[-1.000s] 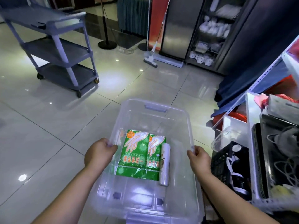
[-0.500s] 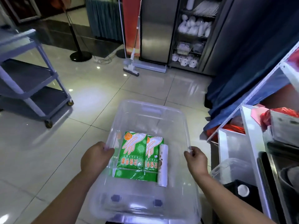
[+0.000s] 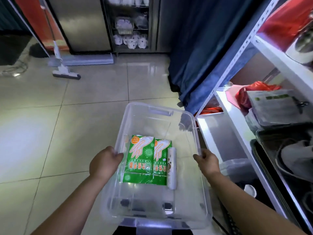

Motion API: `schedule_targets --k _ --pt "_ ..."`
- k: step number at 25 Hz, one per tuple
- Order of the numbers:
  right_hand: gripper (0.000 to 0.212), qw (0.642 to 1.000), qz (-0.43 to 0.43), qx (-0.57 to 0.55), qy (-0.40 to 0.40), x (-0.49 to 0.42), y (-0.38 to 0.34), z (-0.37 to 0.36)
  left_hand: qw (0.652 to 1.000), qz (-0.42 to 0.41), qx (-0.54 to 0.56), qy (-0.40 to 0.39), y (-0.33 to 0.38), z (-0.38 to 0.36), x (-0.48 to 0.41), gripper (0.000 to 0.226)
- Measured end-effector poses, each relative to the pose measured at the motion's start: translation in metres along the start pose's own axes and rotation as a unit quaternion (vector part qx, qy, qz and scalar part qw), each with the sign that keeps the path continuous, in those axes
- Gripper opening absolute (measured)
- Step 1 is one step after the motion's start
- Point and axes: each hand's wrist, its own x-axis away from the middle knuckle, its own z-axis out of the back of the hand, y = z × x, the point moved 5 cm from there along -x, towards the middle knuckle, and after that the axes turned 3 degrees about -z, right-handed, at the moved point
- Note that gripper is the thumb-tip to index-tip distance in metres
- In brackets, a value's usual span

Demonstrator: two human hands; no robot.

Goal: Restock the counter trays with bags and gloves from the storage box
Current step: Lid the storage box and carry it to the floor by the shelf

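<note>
One clear rectangular plastic storage box (image 3: 149,122). Two flat green plastic glove packets (image 3: 140,158) (image 3: 161,160). One white cylindrical roll of bags (image 3: 171,168). Two bare hands (image 3: 105,161) (image 3: 207,162).

Tiled floor (image 3: 50,133) with a mop (image 3: 66,74) lying near a steel cabinet (image 3: 81,22) and a wire rack (image 3: 130,28) of white goods; blue curtain (image 3: 194,48) beside a white shelf (image 3: 237,119) bearing a red bag (image 3: 254,90).
</note>
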Motion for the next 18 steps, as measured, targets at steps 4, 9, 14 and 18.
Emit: schedule_targets --k 4,9,14,18 --pt "0.035 0.998 -0.062 -0.019 0.007 -0.050 0.007 -0.005 0.998 -0.027 -0.046 -0.045 0.034 -0.028 -0.071 0.019" --pt "0.042 0.993 -0.120 0.006 -0.009 -0.146 0.037 -0.017 0.984 -0.032 -0.099 -0.147 0.063 -0.107 -0.141 0.016" --pt "0.038 0.986 -0.167 -0.013 -0.023 -0.247 0.083 -0.058 0.959 -0.018 -0.098 -0.265 0.061 -0.209 -0.206 0.011" --pt "0.043 0.975 -0.215 -0.042 -0.038 -0.326 0.129 -0.114 0.940 0.006 -0.089 -0.328 0.030 -0.304 -0.263 0.011"
